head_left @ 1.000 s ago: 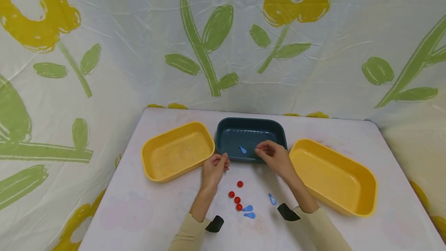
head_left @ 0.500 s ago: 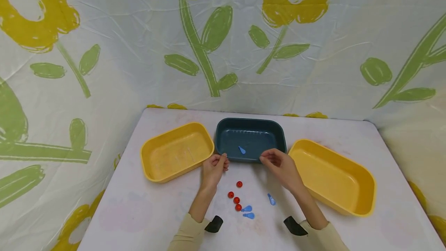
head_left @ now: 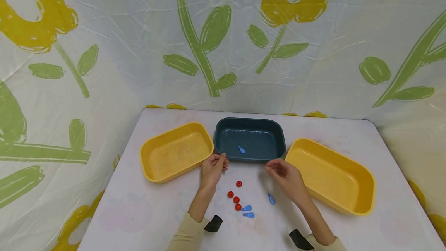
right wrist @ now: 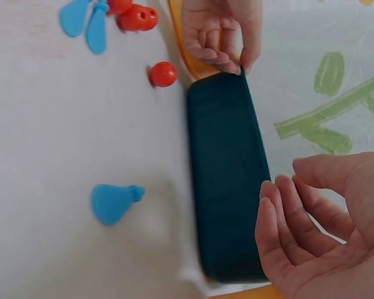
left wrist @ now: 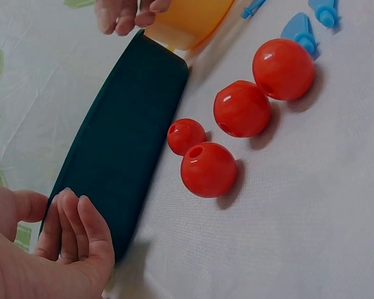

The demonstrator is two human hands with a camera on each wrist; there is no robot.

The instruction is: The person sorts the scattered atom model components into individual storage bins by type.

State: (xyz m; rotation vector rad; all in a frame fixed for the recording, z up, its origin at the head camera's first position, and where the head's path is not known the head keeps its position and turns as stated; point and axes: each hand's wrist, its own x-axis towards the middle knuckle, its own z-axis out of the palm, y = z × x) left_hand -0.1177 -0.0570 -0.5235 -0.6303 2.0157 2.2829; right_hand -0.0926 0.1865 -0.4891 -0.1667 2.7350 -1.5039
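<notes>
My left hand [head_left: 212, 169] is at the near left corner of a dark teal bin [head_left: 250, 155], with thumb and curled fingers pinching its rim. Inside that bin lies one blue teardrop-shaped piece [head_left: 241, 149]. My right hand [head_left: 287, 179] hovers just in front of the bin's near right corner, its fingers loosely bent and nothing between them. On the table between the hands are several red beads [head_left: 236, 200] with holes. Two blue teardrop pieces [head_left: 248, 215] lie by the lowest bead. Another blue teardrop piece [right wrist: 114, 202] rests apart, below the right hand.
A yellow bin [head_left: 177, 173] stands left of the teal one, tilted in angle. A second yellow bin [head_left: 334, 181] stands to the right, close beside my right hand. Behind the white table [head_left: 136, 204] hangs a flower-printed cloth [head_left: 139, 49].
My right hand has drawn back from over the teal bin, toward me and to the right, out past its near rim. My left hand has stayed at the bin's corner.
</notes>
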